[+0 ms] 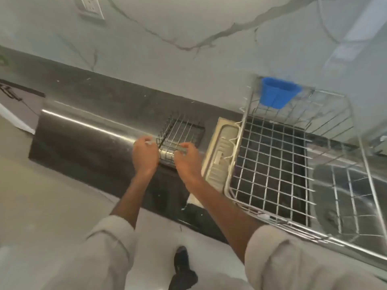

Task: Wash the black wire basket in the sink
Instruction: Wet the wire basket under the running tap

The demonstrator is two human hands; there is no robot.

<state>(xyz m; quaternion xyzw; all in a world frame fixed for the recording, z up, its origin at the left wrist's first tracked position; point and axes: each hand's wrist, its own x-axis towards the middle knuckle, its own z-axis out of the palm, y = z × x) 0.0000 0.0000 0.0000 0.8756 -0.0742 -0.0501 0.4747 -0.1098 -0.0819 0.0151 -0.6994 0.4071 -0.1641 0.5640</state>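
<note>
A small black wire basket (181, 130) sits on the dark countertop (83, 135), to the left of the sink. My left hand (145, 154) grips its near left rim. My right hand (188, 159) grips its near right rim. Both hands cover the basket's front edge. The steel sink (343, 195) lies at the right, its bowl and drain partly seen through a large rack.
A large silver wire dish rack (272, 168) spans the sink's left part, with a blue plastic cup (276, 93) hung on its far rim. A ribbed drainboard (217, 160) lies between basket and rack. A marble wall with a socket (90, 6) rises behind.
</note>
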